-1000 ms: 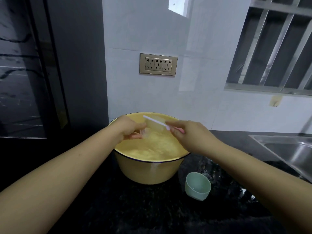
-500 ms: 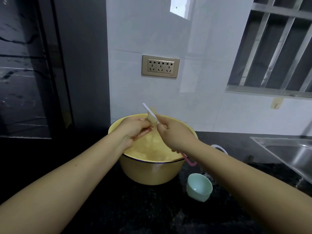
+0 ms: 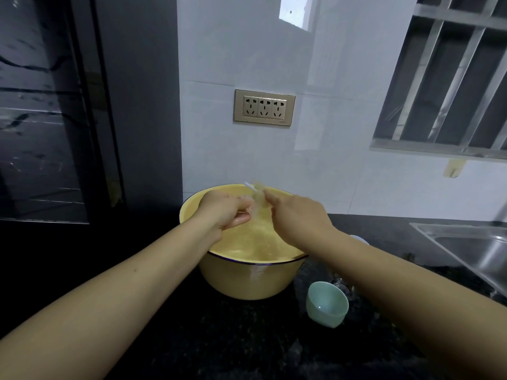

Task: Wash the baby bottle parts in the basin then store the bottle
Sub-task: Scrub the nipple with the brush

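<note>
A yellow basin [image 3: 247, 281] with water stands on the black counter. Over its far side, my left hand [image 3: 225, 212] grips a small clear bottle part [image 3: 259, 200], blurred by motion. My right hand [image 3: 299, 218] pinches a thin white stick [image 3: 250, 186] that passes into or behind the clear part; its fingers curl around it. A mint-green cap [image 3: 326, 304] lies on its side on the counter right of the basin. Behind the cap, a clear glass bottle piece [image 3: 343, 286] is partly hidden by my right forearm.
A steel sink [image 3: 472, 250] sits at the right edge of the counter. A gold wall socket [image 3: 264, 107] is on the white tiles behind the basin. A dark glossy cabinet [image 3: 55, 111] fills the left side. A barred window [image 3: 452, 83] is at upper right.
Both hands have come closer together above the basin. The white stick went from lying nearly level to pointing up and away, and has dropped deeper into the clear part.
</note>
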`<state>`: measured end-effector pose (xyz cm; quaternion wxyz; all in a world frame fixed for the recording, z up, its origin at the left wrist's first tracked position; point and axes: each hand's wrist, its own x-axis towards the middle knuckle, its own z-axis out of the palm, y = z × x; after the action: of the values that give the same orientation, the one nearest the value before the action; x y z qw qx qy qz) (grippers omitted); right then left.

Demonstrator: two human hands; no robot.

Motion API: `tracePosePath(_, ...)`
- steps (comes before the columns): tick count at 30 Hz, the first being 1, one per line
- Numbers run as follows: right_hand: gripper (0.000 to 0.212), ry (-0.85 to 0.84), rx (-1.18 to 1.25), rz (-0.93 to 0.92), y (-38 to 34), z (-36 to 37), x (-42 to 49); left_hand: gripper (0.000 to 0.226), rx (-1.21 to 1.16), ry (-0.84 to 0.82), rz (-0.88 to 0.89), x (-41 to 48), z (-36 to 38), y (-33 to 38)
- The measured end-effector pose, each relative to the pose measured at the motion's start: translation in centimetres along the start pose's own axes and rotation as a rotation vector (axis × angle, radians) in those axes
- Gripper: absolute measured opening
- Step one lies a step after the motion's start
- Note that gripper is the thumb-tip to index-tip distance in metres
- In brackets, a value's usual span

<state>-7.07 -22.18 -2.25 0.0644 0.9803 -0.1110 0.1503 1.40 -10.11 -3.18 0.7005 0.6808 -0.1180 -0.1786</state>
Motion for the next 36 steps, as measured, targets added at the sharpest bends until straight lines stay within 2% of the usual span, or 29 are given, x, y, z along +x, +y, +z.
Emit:
tracePosePath(5,0.060,-0.150,-0.044,0.031,1.6,0.1,-0.1,0.020,0.017,0.075,0.021,0.1,-1.1,0.9)
tracePosePath(8,0.046,-0.259,-0.091,0.012,1.6,0.3,0.4,0.014,0.012,0.095,0.020,0.2,-1.4,1.1)
tracePosePath(11,0.043,-0.435,-0.182,-0.017,1.0,0.8,1.4,0.003,-0.044,0.085,-0.012,-0.3,-1.4,1.0)
tracePosePath(13,0.045,-0.541,-0.204,-0.033,0.6,1.0,1.9,0.011,-0.094,0.074,-0.038,-0.7,-1.3,1.1)
tracePosePath(15,0.045,-0.574,-0.179,-0.019,0.6,1.1,2.2,0.018,-0.157,0.066,-0.070,-1.0,-1.2,1.3)
tracePosePath(18,0.035,-0.475,0.016,0.055,0.8,0.3,1.4,0.019,-0.262,0.072,-0.116,-1.1,-1.2,1.5)
tracePosePath(20,0.037,-0.348,0.211,0.112,0.9,-0.5,0.5,0.015,-0.321,0.076,-0.154,-1.1,-1.2,1.6)
tracePosePath(24,0.034,-0.103,0.643,0.258,0.5,-1.2,-0.9,0.023,-0.458,0.031,-0.186,-1.4,-0.6,1.6)
tracePosePath(27,0.037,-0.039,0.902,0.310,-0.7,-1.5,-1.5,0.021,-0.512,0.008,-0.175,-1.4,0.0,1.4)
tracePosePath(31,0.040,-0.098,1.014,0.285,-2.4,-2.0,-2.1,0.022,-0.532,0.011,-0.151,-1.3,1.2,0.9)
tracePosePath(36,0.043,-0.159,0.909,0.249,-3.4,-1.8,-1.8,0.017,-0.437,0.054,-0.111,-1.9,1.8,0.6)
